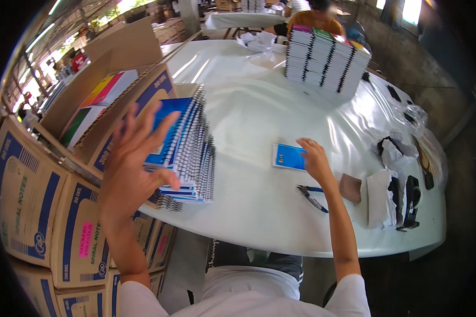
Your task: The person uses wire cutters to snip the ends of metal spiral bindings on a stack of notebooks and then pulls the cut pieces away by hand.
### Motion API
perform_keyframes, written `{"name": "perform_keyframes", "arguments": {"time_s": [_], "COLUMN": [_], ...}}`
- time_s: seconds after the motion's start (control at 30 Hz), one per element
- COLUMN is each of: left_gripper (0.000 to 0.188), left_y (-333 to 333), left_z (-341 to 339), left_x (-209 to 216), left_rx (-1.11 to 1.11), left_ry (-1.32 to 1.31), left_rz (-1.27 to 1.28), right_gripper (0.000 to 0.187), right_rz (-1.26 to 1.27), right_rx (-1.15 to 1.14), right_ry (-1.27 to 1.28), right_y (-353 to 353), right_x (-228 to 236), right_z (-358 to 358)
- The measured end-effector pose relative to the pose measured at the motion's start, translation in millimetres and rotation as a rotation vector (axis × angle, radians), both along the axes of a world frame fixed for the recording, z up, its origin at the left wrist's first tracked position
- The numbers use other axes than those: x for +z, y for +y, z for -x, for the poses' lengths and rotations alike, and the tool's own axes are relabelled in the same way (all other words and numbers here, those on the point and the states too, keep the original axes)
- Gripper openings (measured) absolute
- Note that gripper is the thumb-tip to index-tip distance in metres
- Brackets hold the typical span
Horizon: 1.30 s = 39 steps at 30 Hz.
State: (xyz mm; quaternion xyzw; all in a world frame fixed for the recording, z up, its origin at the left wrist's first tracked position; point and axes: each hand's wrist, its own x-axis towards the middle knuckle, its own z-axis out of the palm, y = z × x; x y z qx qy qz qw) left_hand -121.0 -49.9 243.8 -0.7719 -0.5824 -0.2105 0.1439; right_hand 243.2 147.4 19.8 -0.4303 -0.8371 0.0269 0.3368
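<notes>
My left hand (pixel 135 164) is raised with fingers spread, holding nothing. It is in front of a tall stack of spiral notebooks (pixel 188 142) with blue covers and wire bindings, partly hiding it; whether it touches the stack I cannot tell. My right hand (pixel 316 161) is curled over the right end of a small blue booklet (pixel 288 157) lying flat on the table, and covers that end. Just below this hand, blue-handled pliers (pixel 313 198) lie on the white-covered table (pixel 248 216).
An open carton (pixel 137 113) with colourful notebooks stands at left, above stacked cartons (pixel 29 195). Stacked spiral notebooks (pixel 325 63) stand at the far side, before a seated person (pixel 307 21). Right of the pliers are a brown piece (pixel 350 188), white wrapping (pixel 381 198) and black items (pixel 410 203).
</notes>
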Motion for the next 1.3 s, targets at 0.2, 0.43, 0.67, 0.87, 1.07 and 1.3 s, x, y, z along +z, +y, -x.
{"name": "perform_keyframes", "arguments": {"time_s": [0.2, 0.43, 0.67, 0.87, 1.07, 1.3], "left_gripper": [0.075, 0.066, 0.07, 0.084, 0.088, 0.079], "left_y": [-47.0, -45.1, 41.7, 46.6, 41.7, 42.1], "left_z": [-49.6, -88.3, -131.6, -110.1, -135.9, -161.6], "left_x": [-36.6, -101.8, -200.6, -269.9, -253.6, -198.4], "left_rx": [-0.095, -0.686, -0.221, -0.629, -0.533, -0.43], "left_ry": [-0.227, -0.385, -1.235, -1.186, -1.439, -0.193], "left_rz": [-0.28, 0.006, 0.327, 0.749, 0.568, 0.165], "right_gripper": [0.069, 0.065, 0.034, 0.03, 0.032, 0.029], "right_rz": [0.573, 0.587, 0.173, 0.667, 0.918, 0.835], "right_rx": [-0.178, -0.131, 0.159, 0.201, 0.111, 0.106], "right_ry": [-0.465, -0.432, -0.18, 0.329, 0.855, 0.824], "right_y": [42.2, 48.8, -98.9, -137.6, -159.6, -156.7], "right_x": [-1.4, 8.5, 52.9, 16.7, -21.3, -26.9], "right_z": [9.4, 3.8, 51.2, 4.2, 36.2, 29.3]}}
